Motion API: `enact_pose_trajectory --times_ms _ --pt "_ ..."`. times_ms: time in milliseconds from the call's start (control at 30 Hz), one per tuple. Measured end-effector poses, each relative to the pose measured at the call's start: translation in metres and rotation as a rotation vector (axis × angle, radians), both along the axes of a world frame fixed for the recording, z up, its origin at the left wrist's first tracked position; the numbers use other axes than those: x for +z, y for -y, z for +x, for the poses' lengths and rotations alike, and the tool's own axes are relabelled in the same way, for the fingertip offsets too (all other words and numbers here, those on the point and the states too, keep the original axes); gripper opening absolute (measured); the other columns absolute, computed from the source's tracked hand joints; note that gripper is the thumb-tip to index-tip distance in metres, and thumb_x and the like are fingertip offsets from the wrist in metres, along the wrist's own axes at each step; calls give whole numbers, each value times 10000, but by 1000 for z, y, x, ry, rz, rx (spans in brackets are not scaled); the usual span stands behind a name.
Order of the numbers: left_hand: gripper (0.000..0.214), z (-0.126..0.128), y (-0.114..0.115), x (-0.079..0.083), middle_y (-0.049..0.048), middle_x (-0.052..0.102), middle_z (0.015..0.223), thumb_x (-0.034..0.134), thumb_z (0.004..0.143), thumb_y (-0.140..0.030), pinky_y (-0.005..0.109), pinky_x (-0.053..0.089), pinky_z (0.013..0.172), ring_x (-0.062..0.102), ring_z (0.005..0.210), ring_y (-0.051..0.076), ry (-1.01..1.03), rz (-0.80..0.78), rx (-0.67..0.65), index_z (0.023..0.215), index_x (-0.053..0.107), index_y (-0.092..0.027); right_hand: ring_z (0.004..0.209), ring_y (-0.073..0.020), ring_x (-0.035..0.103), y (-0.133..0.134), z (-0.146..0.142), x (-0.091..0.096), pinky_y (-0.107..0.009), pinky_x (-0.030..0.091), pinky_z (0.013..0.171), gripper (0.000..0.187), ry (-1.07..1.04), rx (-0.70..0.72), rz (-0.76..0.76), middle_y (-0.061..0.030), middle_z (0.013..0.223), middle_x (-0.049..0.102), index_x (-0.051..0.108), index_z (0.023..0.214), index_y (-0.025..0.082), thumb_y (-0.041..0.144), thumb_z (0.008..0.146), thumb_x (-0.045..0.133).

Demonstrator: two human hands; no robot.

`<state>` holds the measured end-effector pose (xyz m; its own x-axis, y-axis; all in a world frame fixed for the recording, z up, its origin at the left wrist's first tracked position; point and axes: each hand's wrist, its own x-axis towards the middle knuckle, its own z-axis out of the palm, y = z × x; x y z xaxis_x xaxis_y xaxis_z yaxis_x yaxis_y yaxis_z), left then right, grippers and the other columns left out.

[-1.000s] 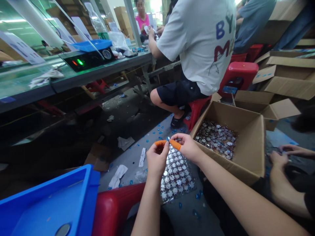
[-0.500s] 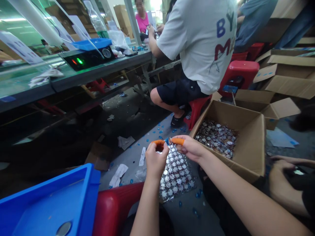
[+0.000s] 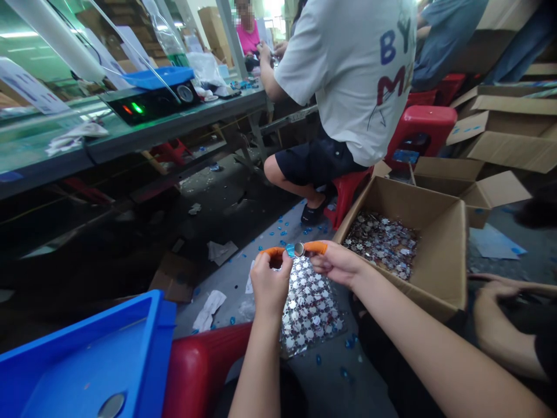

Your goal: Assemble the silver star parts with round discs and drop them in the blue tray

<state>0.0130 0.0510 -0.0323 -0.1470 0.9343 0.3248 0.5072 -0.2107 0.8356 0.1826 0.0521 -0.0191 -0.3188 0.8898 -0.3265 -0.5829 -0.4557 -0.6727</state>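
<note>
Our left hand (image 3: 270,280) and right hand (image 3: 337,262) come together above the concrete floor (image 3: 335,383), pinching a small silver disc (image 3: 298,249) and a blue piece (image 3: 289,250) between orange finger cots (image 3: 316,247). Directly beneath them lies a foil sheet of silver discs (image 3: 310,307), and just to our right stands a cardboard box (image 3: 444,255) heaped with more discs.

Littered concrete floor (image 3: 243,217), long green-topped workbench (image 3: 143,136), red plastic stools (image 3: 420,130), stacked cardboard boxes (image 3: 507,142)
</note>
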Motion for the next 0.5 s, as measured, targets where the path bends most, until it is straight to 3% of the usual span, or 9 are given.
enact_pose_trajectory --times_ms 133,267,400,500 --pt "212 -3 -1 4 51 691 801 711 818 -360 287 498 711 629 721 171 151 -76 29 870 710 -154 402 -3 164 -3 5 -1 -183 163 413 198 -157 26 -75 78 552 475 560 689 131 188 764 734" --pt "322 -7 2 7 56 692 805 768 778 -422 273 501 720 629 737 164 447 -166 39 915 701 -138 423 -14 156 -1 11 1 -183 222 420 102 -316 66 -86 22 677 563 567 764 114 140 839 632" --pt "341 -3 22 13 31 656 767 781 779 -446 245 480 726 589 724 135 658 -216 -37 912 691 -146 437 -15 178 6 10 6 -186 262 437 100 -483 32 130 10 793 564 551 810 135 168 823 644" --pt "349 -1 63 24 26 637 747 782 774 -485 250 473 726 571 725 141 689 -303 -104 871 686 -164 396 13 186 13 6 9 -198 208 399 283 -645 111 377 47 813 513 484 775 165 281 760 742"
